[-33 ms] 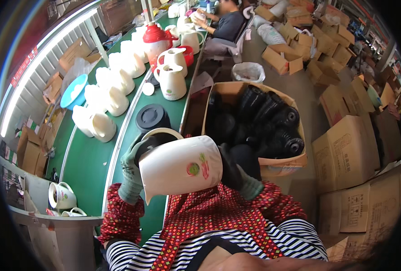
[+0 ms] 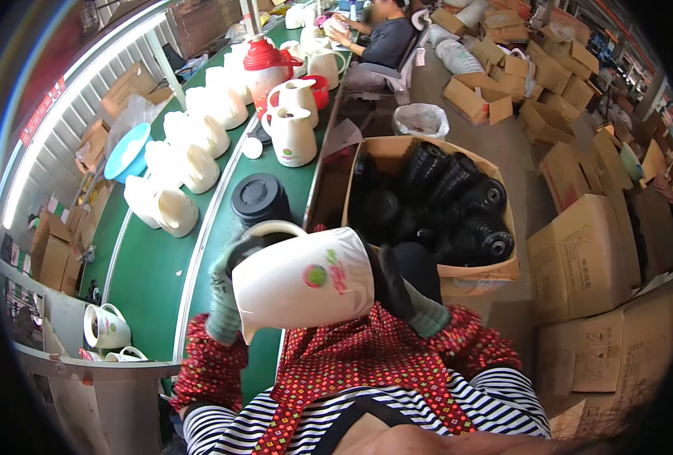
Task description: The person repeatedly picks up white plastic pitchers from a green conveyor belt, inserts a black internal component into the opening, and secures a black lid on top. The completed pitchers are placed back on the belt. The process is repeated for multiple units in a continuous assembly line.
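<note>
Grey-green gloves, red patterned sleeves, striped shirt

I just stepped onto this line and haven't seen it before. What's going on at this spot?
A person in gloves holds a cream jug body on its side in front of them. The left hand is at its handle end, the right hand at its base end. Beside them stands a cardboard box full of black round parts. More cream jugs wait on the green conveyor, and another person works farther along.
</note>
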Available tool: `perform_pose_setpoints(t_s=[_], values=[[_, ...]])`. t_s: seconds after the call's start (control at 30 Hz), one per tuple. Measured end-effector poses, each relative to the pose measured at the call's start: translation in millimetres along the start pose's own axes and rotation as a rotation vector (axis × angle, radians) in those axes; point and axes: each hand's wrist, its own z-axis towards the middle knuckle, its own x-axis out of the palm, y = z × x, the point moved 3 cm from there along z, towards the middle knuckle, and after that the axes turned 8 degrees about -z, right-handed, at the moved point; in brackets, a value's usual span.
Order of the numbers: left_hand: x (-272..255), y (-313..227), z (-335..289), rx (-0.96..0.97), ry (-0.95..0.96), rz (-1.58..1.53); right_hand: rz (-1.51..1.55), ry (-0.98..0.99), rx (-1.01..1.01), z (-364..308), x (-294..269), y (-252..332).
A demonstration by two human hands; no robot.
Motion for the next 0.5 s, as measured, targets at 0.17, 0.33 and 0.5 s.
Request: perform_pose_setpoints(t_s=[0.17, 0.33, 0.5], values=[[23, 67, -10, -0.246, 0.125, -0.229, -1.309, 0.36, -0.727, -13, 33, 89], [36, 104, -2, -0.241, 0.273, -0.18, -1.365, 0.516, -0.688, -4, 48, 105], [-2, 102, 15, -0.081, 0.246, 0.079, -1.04, 0.119, -0.777, -4, 17, 73]])
